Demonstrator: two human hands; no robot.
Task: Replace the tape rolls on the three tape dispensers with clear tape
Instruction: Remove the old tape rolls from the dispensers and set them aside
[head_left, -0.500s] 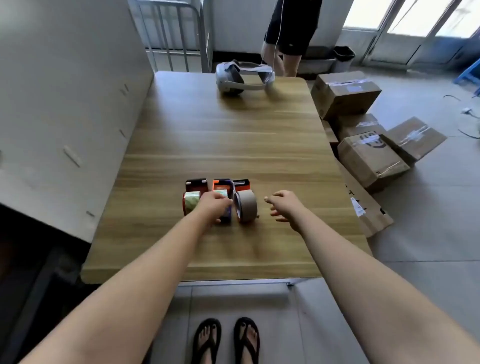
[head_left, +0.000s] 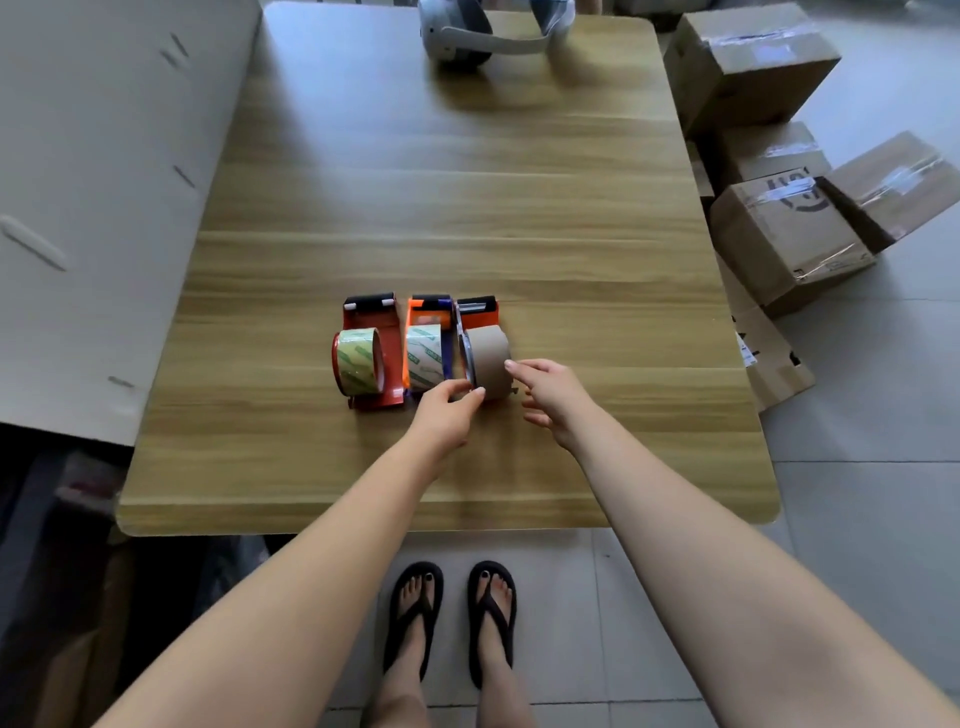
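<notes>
Three tape dispensers stand side by side on the wooden table (head_left: 447, 208). The left red dispenser (head_left: 376, 332) holds a clear roll with green print (head_left: 358, 364). The middle orange dispenser (head_left: 427, 306) carries a similar clear printed roll (head_left: 423, 358). The right orange dispenser (head_left: 480, 307) carries a brown tape roll (head_left: 491, 356). My left hand (head_left: 447, 413) reaches to the near left edge of the brown roll, thumb and forefinger curled onto it. My right hand (head_left: 550, 397) is just right of the roll, fingers relaxed, forefinger tip touching its side.
A white headset (head_left: 467, 31) lies at the table's far end. Several taped cardboard boxes (head_left: 779, 239) are stacked on the floor to the right. A white panel (head_left: 93, 182) borders the table's left side. My feet in black sandals (head_left: 452, 618) stand at the near edge.
My left hand has shifted right from the middle dispenser to the brown roll. My right hand has closed in on the roll's right side. The view has tilted down.
</notes>
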